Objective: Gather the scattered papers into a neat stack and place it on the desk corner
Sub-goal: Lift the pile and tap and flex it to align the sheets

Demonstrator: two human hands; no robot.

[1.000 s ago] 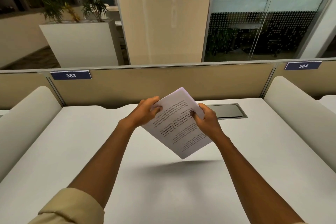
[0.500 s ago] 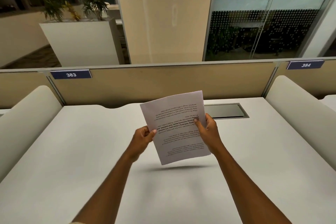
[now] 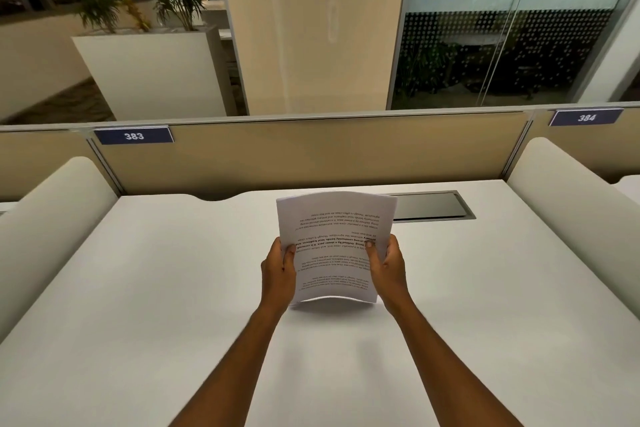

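Note:
A stack of white printed papers (image 3: 334, 246) stands almost upright over the middle of the white desk (image 3: 173, 288), its text upside down to me. The lower edge bows upward and sits at or just above the desk surface. My left hand (image 3: 278, 272) grips the stack's left edge, thumb on the front. On the right edge my right hand (image 3: 388, 267) holds it the same way. The sheets look squared together and bend slightly between my hands.
A beige partition (image 3: 311, 152) with labels 383 and 384 closes the desk's far side. White rounded dividers stand at the left (image 3: 52, 218) and right (image 3: 571, 204). A dark recessed cable hatch (image 3: 433, 206) lies just behind the papers.
The stack has turned from a diagonal tilt to upright and square. Both hands slid to its side edges and came lower, bringing its bottom edge down to the desk.

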